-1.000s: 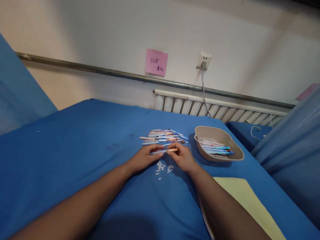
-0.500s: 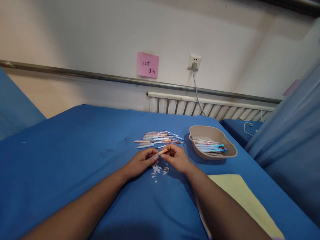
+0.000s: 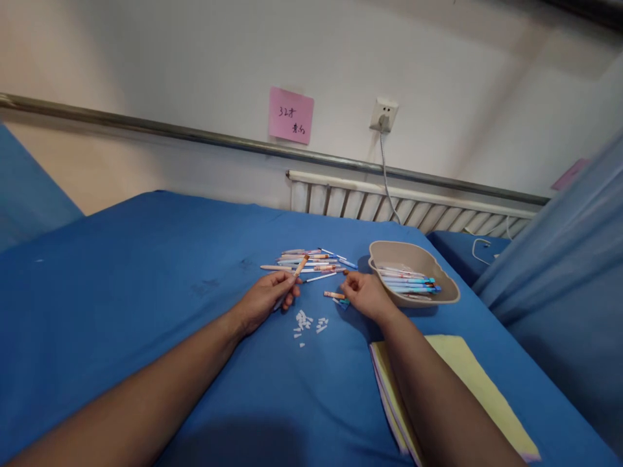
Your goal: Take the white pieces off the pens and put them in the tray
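My left hand (image 3: pixel 270 295) is clamped on a slim pen (image 3: pixel 300 266), thumb and fingers wrapped about its barrel, so that the orange-brown end stands out past my fingertips and a little of the other end shows beneath them. Its long axis slants from low left, on my side of the grip, up to the right, the orange-brown end pointing away from me toward the loose pens (image 3: pixel 318 263) lying just beyond. I judge it light and stiff, its smooth barrel likely plastic and apt to roll, so a gentle pinch at mid-barrel should serve. To the right of that grip, my right hand (image 3: pixel 366 293) curls its fingers beside a short orange pen part (image 3: pixel 334 295) and some blue-green pieces (image 3: pixel 344 302); I cannot tell whether they hold anything. Nearer me, below the gap between my hands, small white pieces (image 3: pixel 304 320) lie on the blue cloth (image 3: pixel 146 311). The tan basin (image 3: pixel 413 250) sits just right of my right hand.
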Demonstrator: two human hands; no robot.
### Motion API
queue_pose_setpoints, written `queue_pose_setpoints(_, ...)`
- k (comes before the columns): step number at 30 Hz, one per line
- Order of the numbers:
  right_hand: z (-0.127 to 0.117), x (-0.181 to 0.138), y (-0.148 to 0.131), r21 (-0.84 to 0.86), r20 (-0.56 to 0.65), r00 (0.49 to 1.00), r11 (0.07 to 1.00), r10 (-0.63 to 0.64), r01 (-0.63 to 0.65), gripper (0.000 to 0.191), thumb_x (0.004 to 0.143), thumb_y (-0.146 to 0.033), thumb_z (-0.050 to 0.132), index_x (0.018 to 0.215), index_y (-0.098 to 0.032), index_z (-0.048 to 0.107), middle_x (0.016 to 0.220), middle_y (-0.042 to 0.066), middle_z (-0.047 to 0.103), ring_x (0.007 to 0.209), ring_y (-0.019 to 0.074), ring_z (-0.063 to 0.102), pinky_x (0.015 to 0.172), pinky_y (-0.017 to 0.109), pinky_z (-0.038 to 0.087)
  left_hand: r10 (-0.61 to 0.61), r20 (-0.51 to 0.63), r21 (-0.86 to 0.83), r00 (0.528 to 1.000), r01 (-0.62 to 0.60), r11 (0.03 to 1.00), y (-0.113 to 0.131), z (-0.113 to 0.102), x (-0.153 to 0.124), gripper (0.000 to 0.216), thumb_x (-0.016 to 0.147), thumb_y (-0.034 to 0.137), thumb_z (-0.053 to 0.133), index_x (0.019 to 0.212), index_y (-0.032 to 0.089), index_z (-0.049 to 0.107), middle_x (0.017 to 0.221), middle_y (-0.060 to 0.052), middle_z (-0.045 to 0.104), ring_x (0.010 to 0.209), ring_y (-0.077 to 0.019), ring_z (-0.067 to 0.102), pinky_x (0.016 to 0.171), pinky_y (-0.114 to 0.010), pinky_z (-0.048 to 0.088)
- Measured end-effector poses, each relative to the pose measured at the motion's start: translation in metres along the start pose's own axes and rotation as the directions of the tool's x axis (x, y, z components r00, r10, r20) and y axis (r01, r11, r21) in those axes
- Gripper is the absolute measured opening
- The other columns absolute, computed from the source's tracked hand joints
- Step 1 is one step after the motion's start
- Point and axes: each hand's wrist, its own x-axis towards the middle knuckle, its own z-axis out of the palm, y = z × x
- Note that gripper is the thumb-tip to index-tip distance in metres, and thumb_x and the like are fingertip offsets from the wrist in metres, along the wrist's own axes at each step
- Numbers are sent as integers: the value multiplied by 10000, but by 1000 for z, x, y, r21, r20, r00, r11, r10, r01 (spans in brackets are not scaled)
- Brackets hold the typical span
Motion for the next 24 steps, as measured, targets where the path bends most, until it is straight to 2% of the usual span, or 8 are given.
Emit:
queue_pose_setpoints(3, -11, -13, -11, -247, 86, 996, 969, 19, 3, 212, 791, -368, 529, 695, -186, 579, 560, -16, 571, 507, 108, 477, 495, 224, 275, 3, 12, -1, 1000, -3, 1000, -3, -1, 1, 328, 791, 439, 596, 908, 134, 566, 727, -4, 589, 500, -68, 476, 465, -194, 383)
queue_pose_setpoints(6, -18, -26, -25, -399, 135, 990, 917, 33, 24, 204, 793, -402, 555, 792, -204, 604, 655, 4, 628, 579, 130, 532, 526, 236, 289, 3, 27, 42, 1000, -5, 999, -3, 0, 0, 320, 783, 426, 612, 918, 140, 565, 753, -11, 602, 526, -71, 498, 487, -195, 399)
queue_pose_setpoints(10, -13, -33, -35, -491, 216, 976, 865, 4, 105, 118, 785, -310, 577, 853, -217, 601, 830, 26, 662, 724, 169, 587, 588, 255, 329, 7, 4, 107, 1000, -8, 994, -3, 2, -2, 336, 747, 410, 650, 943, 156, 552, 761, -6, 619, 537, -75, 514, 497, -197, 406)
queue_pose_setpoints(13, -7, -31, -32, -474, 225, 974, 870, -31, 137, 99, 801, -262, 553, 863, -196, 592, 922, 61, 646, 797, 186, 593, 650, 267, 368, 19, -13, 183, 1000, -16, 983, -4, 3, -3, 373, 724, 411, 659, 978, 154, 560, 754, -9, 626, 539, -83, 514, 495, -201, 400)
queue_pose_setpoints(16, -1, -25, -23, -270, 131, 989, 957, -69, 103, 94, 820, -261, 528, 858, -183, 564, 854, 65, 634, 765, 180, 592, 666, 271, 401, 56, 10, 285, 998, -56, 957, -3, 3, -5, 360, 737, 412, 633, 982, 150, 593, 734, 0, 617, 563, -96, 514, 522, -212, 401)
queue_pose_setpoints(18, 2, -19, -18, 48, 46, 997, 997, -58, 56, 109, 835, -288, 505, 875, -190, 534, 753, 29, 617, 693, 161, 591, 640, 262, 426, 85, 40, 366, 996, -94, 926, -1, 4, -6, 333, 757, 411, 606, 973, 157, 617, 708, 14, 602, 586, -105, 509, 545, -216, 398)
queue_pose_setpoints(21, 6, -13, -13, 480, -38, 999, 877, -20, 36, 169, 817, -360, 527, 871, -201, 509, 681, -15, 575, 621, 139, 571, 602, 249, 449, 119, 92, 475, 989, -148, 868, 3, 4, -7, 297, 786, 400, 565, 967, 176, 640, 718, 22, 594, 624, -115, 499, 570, -212, 388)
queue_pose_setpoints(24, 6, -11, -14, 605, -67, 997, 794, -24, 60, 205, 784, -385, 567, 860, -198, 532, 682, -23, 559, 598, 120, 534, 583, 237, 442, 140, 122, 521, 983, -183, 834, 4, 5, -8, 285, 805, 384, 535, 972, 180, 644, 783, 14, 612, 677, -126, 511, 608, -211, 398)
